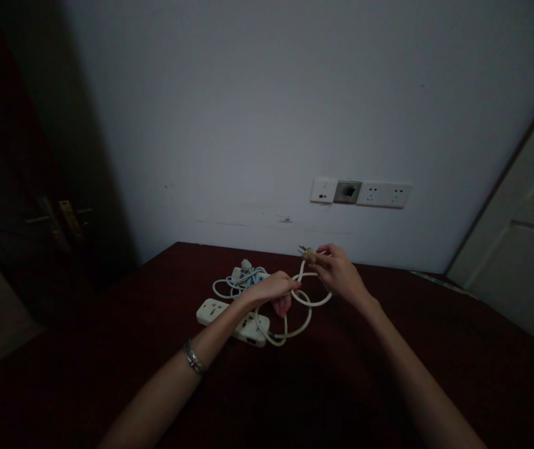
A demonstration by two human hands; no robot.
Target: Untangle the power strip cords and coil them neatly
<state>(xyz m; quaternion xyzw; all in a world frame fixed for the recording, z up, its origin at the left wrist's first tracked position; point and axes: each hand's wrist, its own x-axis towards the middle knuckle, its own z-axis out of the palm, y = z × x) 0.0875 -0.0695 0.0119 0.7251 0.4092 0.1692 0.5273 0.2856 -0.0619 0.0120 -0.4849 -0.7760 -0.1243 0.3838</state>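
Observation:
A white power strip (213, 310) lies on the dark red table, partly hidden behind my left forearm. Its thick white cord (305, 321) runs in loops to the right. My left hand (276, 287) is closed on a part of that cord. At the cord's end is a plug (308, 254) with its metal prongs pointing up and left. The fingers of my right hand (339, 268) pinch this plug just above the table. Beneath my left hand shows something pink (282, 305), whose kind I cannot make out.
Bundled pale cables with plugs (243, 274) lie behind my left hand. The wall behind the table (154, 299) carries a row of sockets and switches (369, 194). A dark door with a handle (68, 215) stands at left, a white door (523, 212) at right.

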